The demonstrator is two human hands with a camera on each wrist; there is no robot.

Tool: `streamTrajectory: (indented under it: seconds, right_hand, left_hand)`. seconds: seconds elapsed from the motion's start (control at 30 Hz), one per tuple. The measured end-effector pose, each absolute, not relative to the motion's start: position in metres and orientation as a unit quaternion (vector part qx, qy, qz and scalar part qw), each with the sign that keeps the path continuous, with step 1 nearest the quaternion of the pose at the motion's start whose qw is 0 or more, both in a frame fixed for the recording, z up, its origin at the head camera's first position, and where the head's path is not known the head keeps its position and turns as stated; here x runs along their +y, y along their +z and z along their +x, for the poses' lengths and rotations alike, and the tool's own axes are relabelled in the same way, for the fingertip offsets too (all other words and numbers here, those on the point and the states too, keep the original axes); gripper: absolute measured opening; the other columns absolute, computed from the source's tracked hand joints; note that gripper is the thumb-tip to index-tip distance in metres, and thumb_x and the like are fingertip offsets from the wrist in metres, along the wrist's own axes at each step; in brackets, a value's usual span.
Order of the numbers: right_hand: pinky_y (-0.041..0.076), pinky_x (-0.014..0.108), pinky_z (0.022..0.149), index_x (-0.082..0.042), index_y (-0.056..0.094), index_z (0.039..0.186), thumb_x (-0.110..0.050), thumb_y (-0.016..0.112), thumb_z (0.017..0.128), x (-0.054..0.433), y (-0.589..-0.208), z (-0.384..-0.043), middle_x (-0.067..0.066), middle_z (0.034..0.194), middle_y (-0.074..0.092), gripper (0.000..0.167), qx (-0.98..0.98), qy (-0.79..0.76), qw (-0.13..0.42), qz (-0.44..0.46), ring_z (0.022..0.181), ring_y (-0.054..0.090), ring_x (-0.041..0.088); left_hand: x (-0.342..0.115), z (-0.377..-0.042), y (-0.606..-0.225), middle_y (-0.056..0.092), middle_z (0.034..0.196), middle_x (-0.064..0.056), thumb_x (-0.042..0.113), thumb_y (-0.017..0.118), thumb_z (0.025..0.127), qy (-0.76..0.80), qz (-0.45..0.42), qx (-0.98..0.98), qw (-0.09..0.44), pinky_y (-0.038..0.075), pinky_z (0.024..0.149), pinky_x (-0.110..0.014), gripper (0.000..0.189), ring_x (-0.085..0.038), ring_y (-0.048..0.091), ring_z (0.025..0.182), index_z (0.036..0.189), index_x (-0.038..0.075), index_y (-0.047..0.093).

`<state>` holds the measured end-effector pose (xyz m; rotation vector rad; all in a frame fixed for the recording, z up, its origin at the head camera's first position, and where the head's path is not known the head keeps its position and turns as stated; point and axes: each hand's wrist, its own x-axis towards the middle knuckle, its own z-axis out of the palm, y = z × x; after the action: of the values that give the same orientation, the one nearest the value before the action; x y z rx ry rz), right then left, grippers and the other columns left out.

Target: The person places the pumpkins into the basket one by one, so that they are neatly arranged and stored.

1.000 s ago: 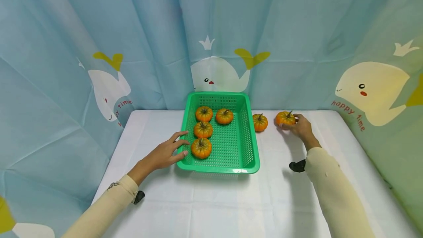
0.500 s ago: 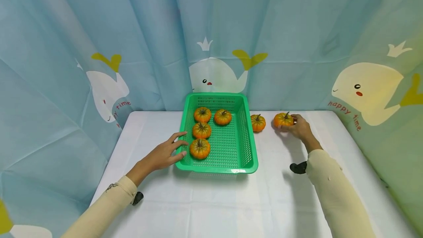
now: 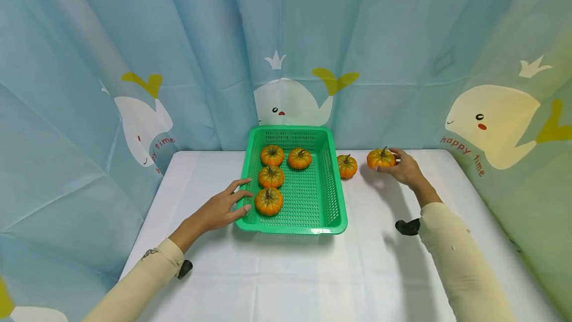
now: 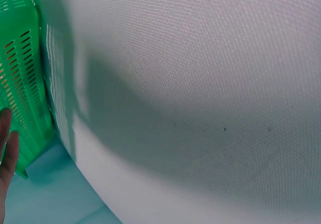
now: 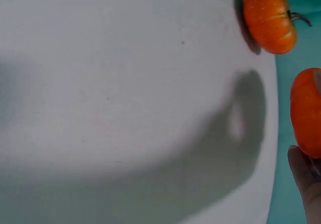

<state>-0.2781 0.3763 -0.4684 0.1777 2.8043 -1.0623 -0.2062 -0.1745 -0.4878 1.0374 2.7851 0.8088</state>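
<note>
Four pumpkins (image 3: 270, 177) inside green basket (image 3: 290, 230) on white bench (image 3: 290, 282); I count a fifth pumpkin (image 3: 346, 167) just beside its right wall. Right hand (image 3: 407, 169) grips a sixth pumpkin (image 3: 381, 158); left hand (image 3: 219, 209), fingers spread, at basket's left rim. Whale-print curtain (image 3: 384, 24) behind.

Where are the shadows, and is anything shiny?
Head view: soft shadow beside the right sleeve; pale spot, probably glare, on the front rim of the green basket. Left wrist view: wide, soft-edged shadow across the white tablecloth. Right wrist view: curved, fuzzy shadow, plus a thin dark one beside the unheld pumpkin.
</note>
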Motion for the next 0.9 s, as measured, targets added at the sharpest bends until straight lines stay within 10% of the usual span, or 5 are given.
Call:
streamTrajectory:
  seconds: [0.9]
  right_hand:
    - [0.046, 0.058, 0.102, -0.001, 0.037, 0.152, -0.044, 0.079, 0.086, 0.323, -0.404, -0.276, 0.026, 0.148, 0.045, 0.089, 0.927, -0.365, 0.051, -0.068, 0.132, 0.046, 0.044]
  left_hand:
    - [-0.174, -0.205, -0.485, 0.029, 0.163, 0.001, 0.042, 0.054, 0.104, 0.268, 0.335, 0.903, 0.033, 0.053, 0.089, -0.049, 0.04, -0.026, 0.067, 0.109, 0.134, 0.018, 0.062]
